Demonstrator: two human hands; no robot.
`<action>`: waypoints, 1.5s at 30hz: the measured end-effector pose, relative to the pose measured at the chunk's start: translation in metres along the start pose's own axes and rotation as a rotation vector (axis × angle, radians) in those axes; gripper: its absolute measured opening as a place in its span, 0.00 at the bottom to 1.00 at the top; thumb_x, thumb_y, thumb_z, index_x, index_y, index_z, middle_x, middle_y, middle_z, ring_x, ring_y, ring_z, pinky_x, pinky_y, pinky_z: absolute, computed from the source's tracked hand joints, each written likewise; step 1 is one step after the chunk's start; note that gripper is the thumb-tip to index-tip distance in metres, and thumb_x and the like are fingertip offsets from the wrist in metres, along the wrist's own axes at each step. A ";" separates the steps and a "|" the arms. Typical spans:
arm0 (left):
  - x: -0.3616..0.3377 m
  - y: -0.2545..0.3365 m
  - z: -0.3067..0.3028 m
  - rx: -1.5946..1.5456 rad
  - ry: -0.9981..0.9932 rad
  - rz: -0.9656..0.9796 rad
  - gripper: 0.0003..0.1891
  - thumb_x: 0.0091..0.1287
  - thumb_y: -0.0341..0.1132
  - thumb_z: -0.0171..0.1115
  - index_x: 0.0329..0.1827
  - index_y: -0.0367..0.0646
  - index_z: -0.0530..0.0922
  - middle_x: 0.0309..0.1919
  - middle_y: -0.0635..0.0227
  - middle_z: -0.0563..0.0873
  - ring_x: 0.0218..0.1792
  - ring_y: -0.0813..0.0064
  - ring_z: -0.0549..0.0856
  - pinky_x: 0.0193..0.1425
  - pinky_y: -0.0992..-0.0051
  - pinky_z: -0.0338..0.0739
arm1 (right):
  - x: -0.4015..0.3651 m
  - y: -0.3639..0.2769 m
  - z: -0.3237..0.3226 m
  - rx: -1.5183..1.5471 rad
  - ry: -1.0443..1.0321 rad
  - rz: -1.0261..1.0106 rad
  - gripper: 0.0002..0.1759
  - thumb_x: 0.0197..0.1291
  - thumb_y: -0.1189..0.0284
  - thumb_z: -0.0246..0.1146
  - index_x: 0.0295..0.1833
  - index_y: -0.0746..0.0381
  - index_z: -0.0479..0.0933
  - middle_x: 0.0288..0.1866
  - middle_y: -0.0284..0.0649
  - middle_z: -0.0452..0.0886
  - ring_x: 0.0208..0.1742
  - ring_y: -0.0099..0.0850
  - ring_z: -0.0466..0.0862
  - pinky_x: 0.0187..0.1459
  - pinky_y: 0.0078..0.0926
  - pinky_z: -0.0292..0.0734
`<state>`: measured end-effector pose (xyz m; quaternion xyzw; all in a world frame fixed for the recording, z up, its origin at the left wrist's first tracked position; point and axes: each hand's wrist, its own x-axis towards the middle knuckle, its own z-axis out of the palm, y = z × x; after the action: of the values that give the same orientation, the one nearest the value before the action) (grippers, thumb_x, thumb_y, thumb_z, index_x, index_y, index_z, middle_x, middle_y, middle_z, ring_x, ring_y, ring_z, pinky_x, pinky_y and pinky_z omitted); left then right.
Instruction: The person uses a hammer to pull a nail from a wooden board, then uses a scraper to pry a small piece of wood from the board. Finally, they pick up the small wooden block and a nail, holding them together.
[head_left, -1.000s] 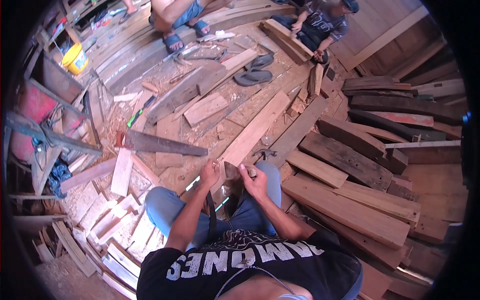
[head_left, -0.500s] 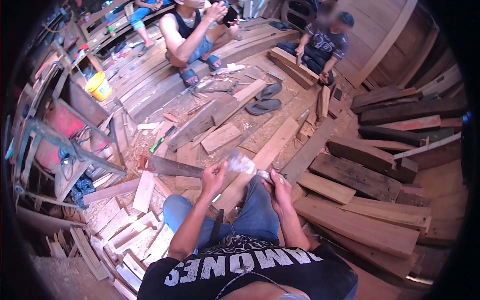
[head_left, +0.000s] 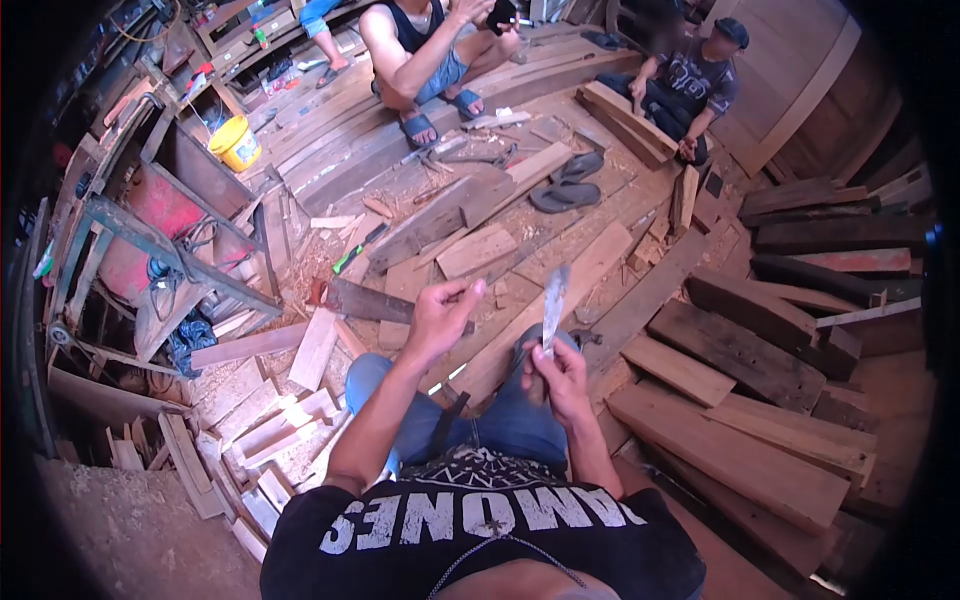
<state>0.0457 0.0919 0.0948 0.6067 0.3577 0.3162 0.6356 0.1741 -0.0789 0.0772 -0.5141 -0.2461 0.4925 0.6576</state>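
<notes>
Flat grey metal blade: stood upright, long axis vertical, lower end gripped in closed right hand. Left hand curled shut, apart leftward, level with the tip.

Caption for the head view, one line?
Seated among planks: right hand holds a blade upright, left hand raised beside it, saw lying beyond.

The blade was a thin, flat, pale grey strip with a mottled, worn face. It stood nearly upright, narrow tip uppermost, its lower end pinched in the right hand.
</notes>
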 end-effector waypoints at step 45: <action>-0.074 0.114 0.008 0.311 -0.140 0.464 0.11 0.68 0.27 0.59 0.52 0.34 0.82 0.28 0.60 0.87 0.27 0.81 0.85 0.28 0.80 0.77 | -0.042 -0.045 0.015 -0.653 0.272 -0.680 0.10 0.57 0.81 0.67 0.45 0.69 0.83 0.29 0.40 0.80 0.29 0.25 0.78 0.33 0.21 0.72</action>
<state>0.0157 0.0329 0.2141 0.7831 0.2087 0.3517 0.4686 0.1633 -0.1094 0.1317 -0.6438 -0.4536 0.0753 0.6117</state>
